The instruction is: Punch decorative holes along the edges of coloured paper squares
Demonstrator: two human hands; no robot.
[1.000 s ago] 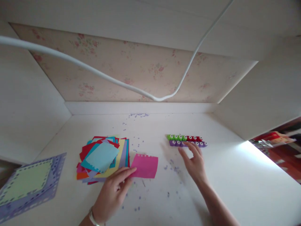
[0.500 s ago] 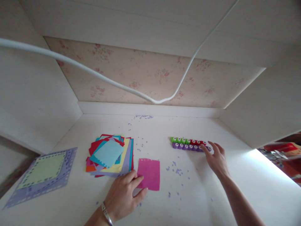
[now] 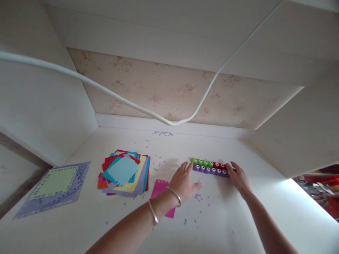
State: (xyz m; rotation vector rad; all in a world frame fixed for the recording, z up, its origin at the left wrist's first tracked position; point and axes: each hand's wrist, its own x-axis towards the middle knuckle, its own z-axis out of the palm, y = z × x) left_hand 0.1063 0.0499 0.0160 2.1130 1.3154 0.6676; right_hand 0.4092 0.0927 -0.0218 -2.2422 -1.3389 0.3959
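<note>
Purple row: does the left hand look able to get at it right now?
Likely yes: the left hand is open with fingertips at the left end of the purple row, and nothing seems to block them; the right hand is at the opposite end.

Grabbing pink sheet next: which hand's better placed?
Left, likely: the left hand is nearer, its wrist over the pink sheet; the right hand is at the right end of the purple row.

magenta paper (image 3: 158, 188), green-red-purple pieces (image 3: 211, 167), floral wallpaper (image 3: 159, 88)
</note>
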